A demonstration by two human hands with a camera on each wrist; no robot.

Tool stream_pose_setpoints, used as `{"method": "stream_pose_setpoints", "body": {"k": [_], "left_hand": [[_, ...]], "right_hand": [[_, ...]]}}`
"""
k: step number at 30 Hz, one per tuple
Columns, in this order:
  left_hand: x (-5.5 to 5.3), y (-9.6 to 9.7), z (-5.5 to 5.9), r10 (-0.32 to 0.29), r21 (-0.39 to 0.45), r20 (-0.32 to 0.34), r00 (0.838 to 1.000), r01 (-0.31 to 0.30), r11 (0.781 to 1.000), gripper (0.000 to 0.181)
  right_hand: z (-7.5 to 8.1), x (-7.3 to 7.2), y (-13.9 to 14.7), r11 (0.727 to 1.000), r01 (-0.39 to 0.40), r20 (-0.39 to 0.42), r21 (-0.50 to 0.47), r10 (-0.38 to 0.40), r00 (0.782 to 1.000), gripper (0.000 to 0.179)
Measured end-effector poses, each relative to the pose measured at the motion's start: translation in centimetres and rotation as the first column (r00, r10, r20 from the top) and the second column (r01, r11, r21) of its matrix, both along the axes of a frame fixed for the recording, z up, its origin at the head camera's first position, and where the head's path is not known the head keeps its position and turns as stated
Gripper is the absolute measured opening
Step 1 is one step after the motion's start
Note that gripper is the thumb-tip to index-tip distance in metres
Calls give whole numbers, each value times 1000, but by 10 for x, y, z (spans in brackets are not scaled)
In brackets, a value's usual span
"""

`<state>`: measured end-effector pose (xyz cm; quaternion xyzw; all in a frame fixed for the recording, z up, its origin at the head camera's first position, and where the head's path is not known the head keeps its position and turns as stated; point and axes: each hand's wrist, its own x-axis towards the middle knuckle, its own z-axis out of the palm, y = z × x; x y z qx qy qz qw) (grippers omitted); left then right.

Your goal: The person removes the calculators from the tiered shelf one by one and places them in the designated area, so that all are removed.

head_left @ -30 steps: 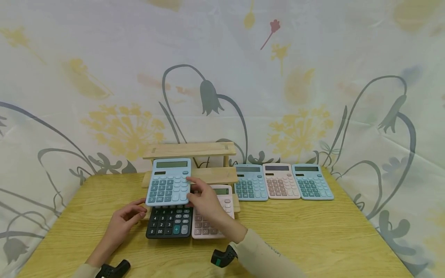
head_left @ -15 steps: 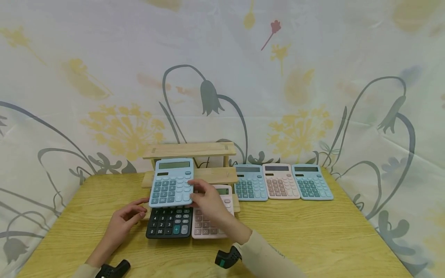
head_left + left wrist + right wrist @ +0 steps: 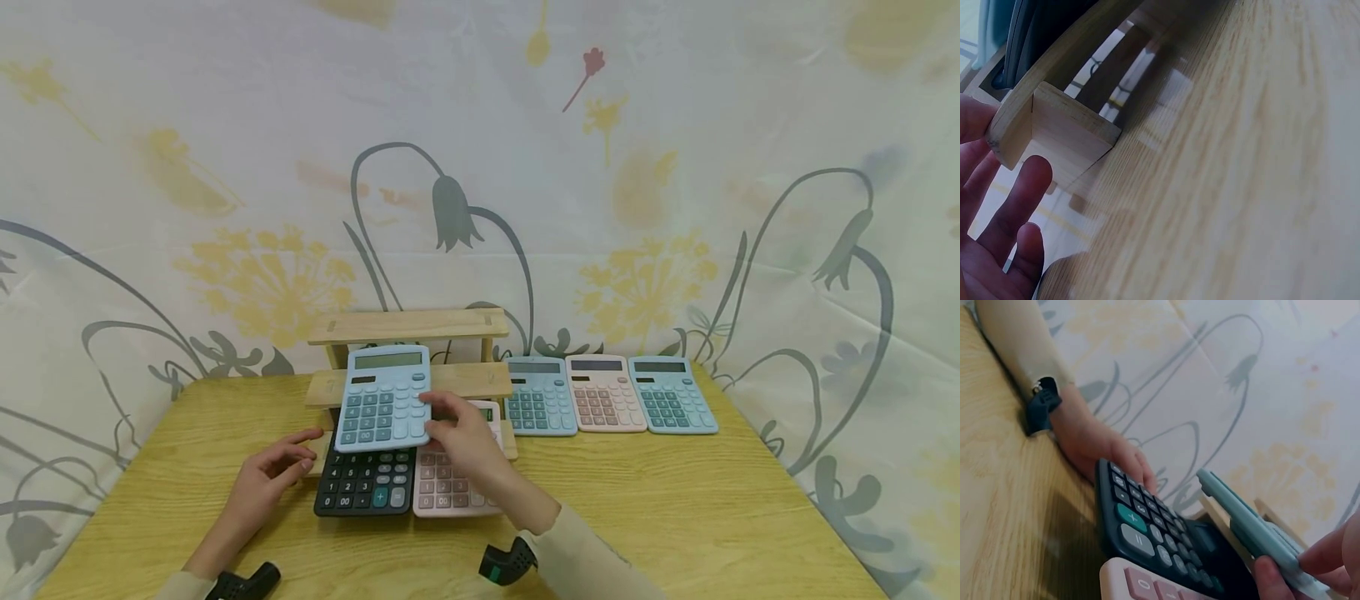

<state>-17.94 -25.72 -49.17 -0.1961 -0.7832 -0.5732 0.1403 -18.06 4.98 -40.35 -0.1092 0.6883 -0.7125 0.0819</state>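
Note:
A light blue calculator (image 3: 384, 398) is pinched at its right edge by my right hand (image 3: 468, 437), tilted above the black calculator. That black calculator (image 3: 363, 487) leans at the front of the wooden rack (image 3: 408, 325), its upper part hidden. Right of it leans a pink calculator (image 3: 442, 487), partly behind my right hand. My left hand (image 3: 270, 467) is at the rack's left end with loosely bent fingers. In the left wrist view, a fingertip (image 3: 975, 119) meets the end of the rack's lower board (image 3: 1054, 119). The right wrist view shows the blue calculator (image 3: 1241, 515) nearly edge-on.
To the right of the rack, a blue calculator (image 3: 542, 396), a pink calculator (image 3: 606, 393) and another blue calculator (image 3: 672, 395) stand in a row at the back of the wooden table (image 3: 637, 508). A patterned cloth (image 3: 480, 100) hangs behind.
My right hand has moved the blue calculator to the right and slightly down, in front of the rack's middle board. The left hand has stayed nearly still.

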Motion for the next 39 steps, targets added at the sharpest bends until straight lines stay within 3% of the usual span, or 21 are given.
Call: {"method": "stream_pose_setpoints", "body": {"k": [10, 17, 39], "left_hand": [[0, 0, -1, 2, -12, -14, 1000, -2, 1000, 8], [1, 0, -2, -6, -9, -16, 1000, 6, 1000, 8], [1, 1, -2, 30, -42, 17, 999, -29, 999, 7]], "right_hand": [[-5, 3, 17, 997, 35, -32, 65, -33, 999, 38], [-6, 6, 30, 1000, 3, 11, -8, -3, 1000, 37], [-5, 15, 57, 1000, -5, 32, -5, 5, 999, 38]]}}
